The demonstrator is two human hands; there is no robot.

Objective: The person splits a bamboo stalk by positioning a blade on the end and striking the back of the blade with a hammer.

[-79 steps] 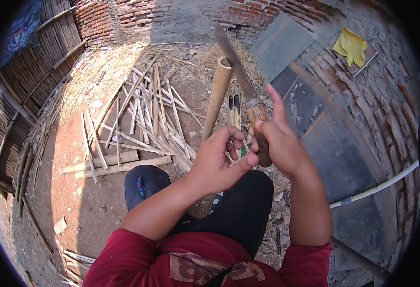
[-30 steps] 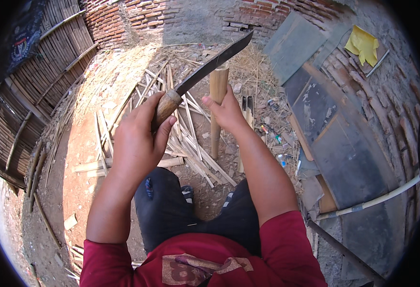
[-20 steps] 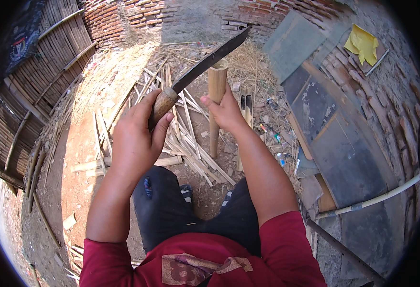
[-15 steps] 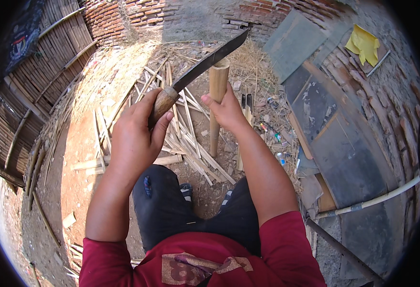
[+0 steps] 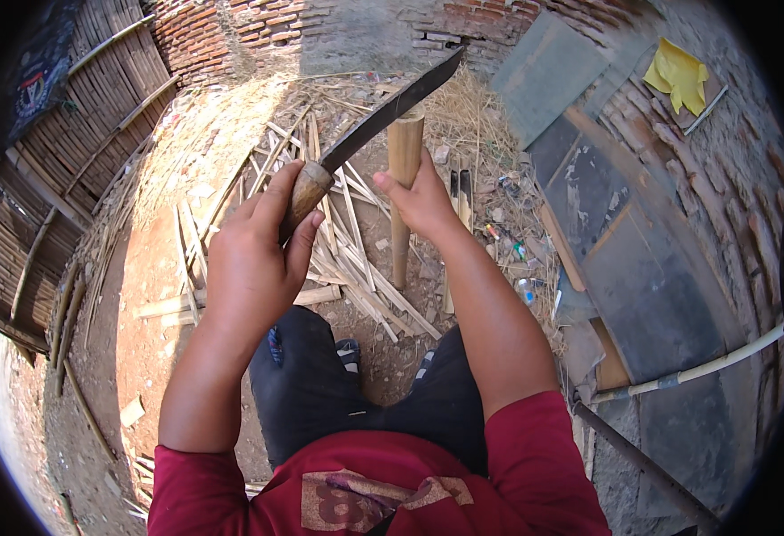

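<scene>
A machete [image 5: 392, 107] with a long dark blade and a worn wooden handle is in my left hand [image 5: 253, 237], the fingers wrapped round the handle. Its blade slants up and away to the right. My right hand [image 5: 423, 201] grips the upper part of an upright bamboo pole [image 5: 405, 147], whose cut top end faces up. The pole's lower end reaches down toward the ground in front of my feet. The blade passes just above or behind the pole's top; whether they touch I cannot tell.
Split bamboo strips [image 5: 356, 268] lie heaped on the dirt beyond my knees. Dark boards [image 5: 651, 295] lean along the right wall, with a yellow cloth [image 5: 678, 80] above them. A woven bamboo wall [image 5: 110, 116] stands at left, a brick wall [image 5: 258, 40] at the back.
Both hands keep their holds on the machete and the bamboo pole. The blade and the pole's top have shifted only very slightly, a little to the left.
</scene>
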